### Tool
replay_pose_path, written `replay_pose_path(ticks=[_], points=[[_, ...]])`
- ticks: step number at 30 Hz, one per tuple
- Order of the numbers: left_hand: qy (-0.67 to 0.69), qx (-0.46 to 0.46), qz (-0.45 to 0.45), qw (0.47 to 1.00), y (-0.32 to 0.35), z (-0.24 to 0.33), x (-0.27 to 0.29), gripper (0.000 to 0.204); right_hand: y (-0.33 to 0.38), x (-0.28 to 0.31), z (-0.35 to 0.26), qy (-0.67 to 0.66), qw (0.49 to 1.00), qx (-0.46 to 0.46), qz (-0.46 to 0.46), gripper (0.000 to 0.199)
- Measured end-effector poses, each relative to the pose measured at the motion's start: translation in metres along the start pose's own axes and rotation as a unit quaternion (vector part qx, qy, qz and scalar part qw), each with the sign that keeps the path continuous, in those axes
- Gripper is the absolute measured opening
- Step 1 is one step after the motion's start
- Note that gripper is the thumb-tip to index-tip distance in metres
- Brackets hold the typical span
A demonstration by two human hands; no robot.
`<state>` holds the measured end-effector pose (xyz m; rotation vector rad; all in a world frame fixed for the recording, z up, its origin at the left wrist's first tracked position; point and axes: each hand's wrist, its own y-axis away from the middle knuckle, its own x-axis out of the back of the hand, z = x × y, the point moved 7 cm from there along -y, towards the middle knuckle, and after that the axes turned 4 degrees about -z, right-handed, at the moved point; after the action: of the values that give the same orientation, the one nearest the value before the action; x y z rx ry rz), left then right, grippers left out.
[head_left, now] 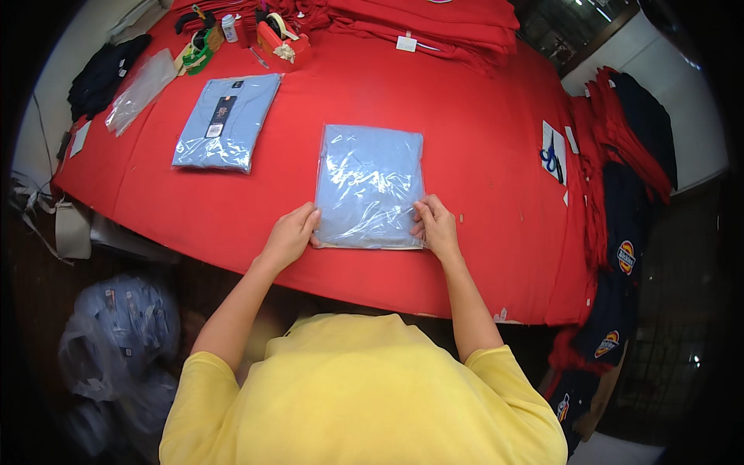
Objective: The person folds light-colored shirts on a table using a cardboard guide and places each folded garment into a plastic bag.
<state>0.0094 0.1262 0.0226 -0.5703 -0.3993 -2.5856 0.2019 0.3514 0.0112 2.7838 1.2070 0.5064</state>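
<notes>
A folded light-blue garment in a clear plastic bag (370,186) lies in front of me on the red-covered table (256,209). My left hand (293,231) grips its lower left edge, thumb and fingers closed on the plastic. At the lower right edge, my right hand (436,225) pinches the bag with bent fingers. No label shows on this side of it. To its left lies a second bagged light-blue garment (252,116) with a dark hang tag (221,112) facing up.
Red garments (434,27) are piled at the back. A red tape dispenser (283,48) and a white bottle (229,29) stand back left, near an empty clear bag (142,89). Blue-handled scissors (550,157) lie at right. More bagged blue garments (128,314) sit below the table, lower left.
</notes>
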Motion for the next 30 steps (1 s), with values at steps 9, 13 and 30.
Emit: replay_pose_path(ticks=[9, 13, 30], points=[[-0.218, 0.119, 0.056, 0.967, -0.023, 0.009, -0.001, 0.029, -0.023, -0.002, -0.014, 0.188, 0.980, -0.055, -0.033, 0.027], [-0.309, 0.146, 0.019, 0.940, -0.040, 0.008, 0.000, 0.035, -0.046, 0.010, -0.003, 0.288, 0.955, -0.041, -0.053, 0.029], [-0.338, -0.351, 0.041, 0.873, -0.155, 0.108, -0.002, 0.038, -0.005, -0.098, -0.094, 0.472, 0.845, 0.250, 0.025, 0.073]])
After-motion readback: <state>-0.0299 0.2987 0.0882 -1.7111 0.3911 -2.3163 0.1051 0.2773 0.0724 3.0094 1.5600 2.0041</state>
